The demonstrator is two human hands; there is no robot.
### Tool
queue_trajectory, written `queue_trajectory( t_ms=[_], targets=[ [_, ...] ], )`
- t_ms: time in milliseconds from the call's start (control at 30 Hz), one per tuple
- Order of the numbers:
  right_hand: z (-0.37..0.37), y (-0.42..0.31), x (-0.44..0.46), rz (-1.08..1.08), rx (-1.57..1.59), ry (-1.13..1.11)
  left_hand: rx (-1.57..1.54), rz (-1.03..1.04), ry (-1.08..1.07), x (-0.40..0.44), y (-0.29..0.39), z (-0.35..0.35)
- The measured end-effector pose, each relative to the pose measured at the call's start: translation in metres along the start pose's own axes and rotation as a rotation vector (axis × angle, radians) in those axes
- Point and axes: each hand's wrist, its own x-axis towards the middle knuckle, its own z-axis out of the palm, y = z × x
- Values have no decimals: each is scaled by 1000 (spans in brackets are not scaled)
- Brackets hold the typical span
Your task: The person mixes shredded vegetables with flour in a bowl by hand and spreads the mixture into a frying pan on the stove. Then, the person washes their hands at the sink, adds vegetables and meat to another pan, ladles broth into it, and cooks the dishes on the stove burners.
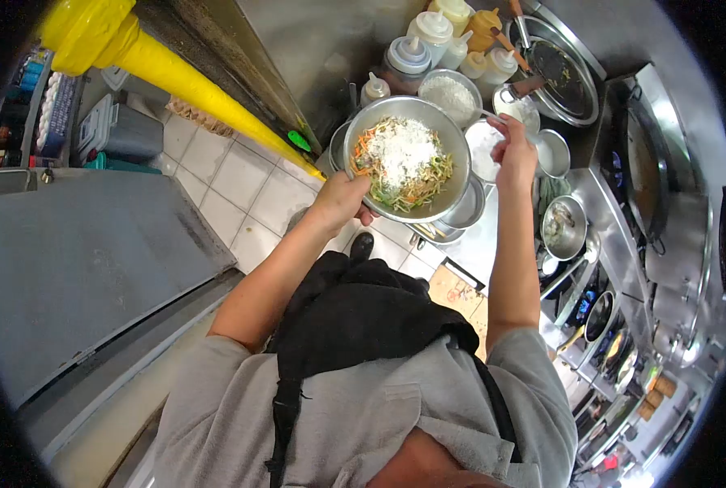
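My left hand point(348, 202) grips the near left rim of a metal bowl point(459, 175). Inside the bowl lie shredded vegetables point(428, 184), green and orange, with a heap of white powder point(399, 153) on top. My right hand point(516, 146) is raised to the right of the bowl, its fingers closed on the handle of a utensil point(490, 115) whose far end reaches toward a container of white powder point(451, 96). Below the right hand stands a round container with white contents point(485, 151).
Squeeze bottles point(432, 32) stand behind the bowls. At the upper right are a large round pan point(558, 73) and a small metal pot point(553, 153). A bowl of food point(564, 228) and a pan over burners point(599, 315) are on the right. A yellow pole point(208, 89) slants at the left.
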Motion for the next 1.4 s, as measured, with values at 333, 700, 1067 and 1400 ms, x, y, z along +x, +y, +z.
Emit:
queue_trajectory(
  t_ms=[333, 700, 1067, 1400],
  targets=[
    [17, 10, 15, -449, -851, 70, 11, 11, -30, 7, 6, 2],
    [20, 39, 52, 127, -29, -10, 10, 2, 12, 2, 8, 2],
    [4, -36, -50, -246, -296, -82, -10, 24, -17, 8, 12, 4],
    [31, 48, 64, -226, -741, -40, -21, 25, 25, 4, 13, 10]
  ],
)
